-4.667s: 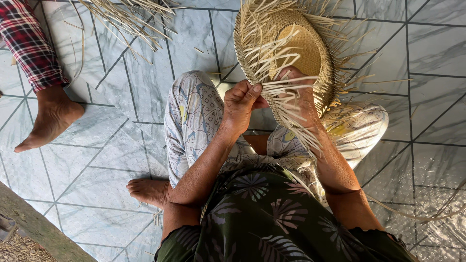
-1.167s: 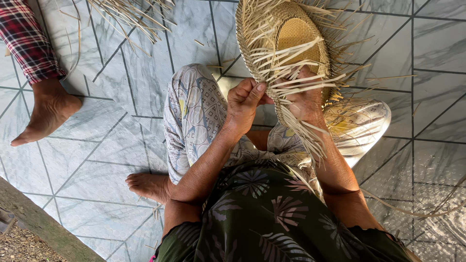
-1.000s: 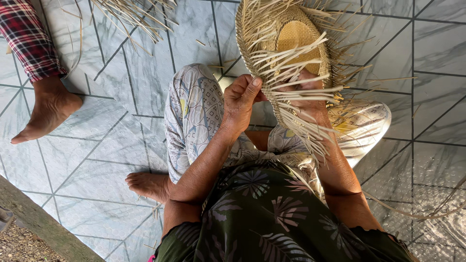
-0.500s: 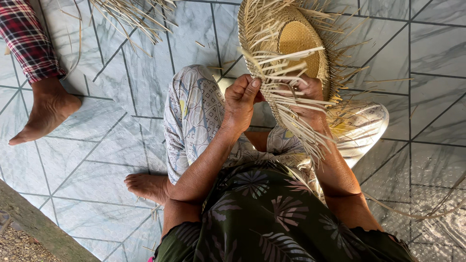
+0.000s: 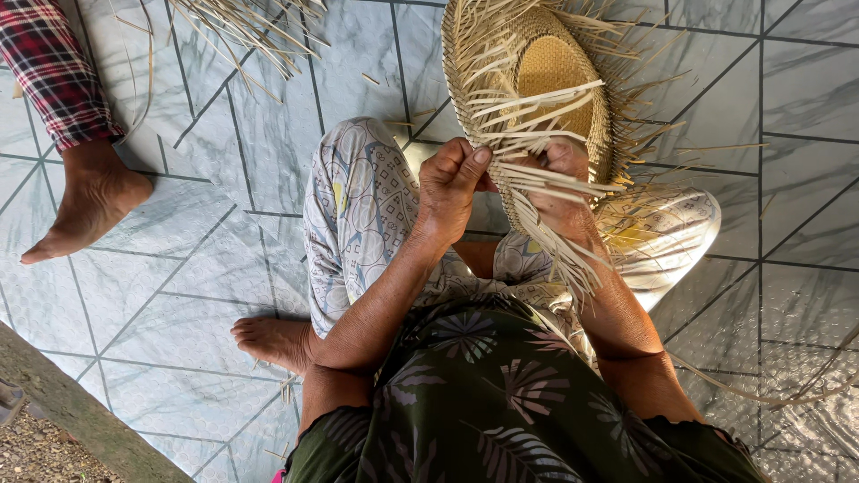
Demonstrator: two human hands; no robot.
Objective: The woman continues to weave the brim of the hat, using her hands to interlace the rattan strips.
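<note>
A half-woven straw hat [image 5: 557,73] stands on edge above my knees, its loose pale strips sticking out all around the brim. My left hand [image 5: 454,183] pinches the near edge of the brim between thumb and fingers. My right hand [image 5: 562,183] grips the brim just to the right, partly hidden under a fan of loose straw strips [image 5: 537,174] that cross over its fingers. Both hands work at the same spot on the rim, above my patterned trouser legs.
Another person's bare foot [image 5: 85,204] and plaid trouser leg [image 5: 54,67] are at the upper left. A bundle of loose straw [image 5: 242,27] lies at the top. My own foot [image 5: 273,340] rests on the grey tiled floor. A concrete ledge [image 5: 80,416] runs along the lower left.
The hat has tilted slightly and the loose strips have shifted as my fingers fold them along the brim. My left thumb has moved closer against the rim. The other person's foot stays still.
</note>
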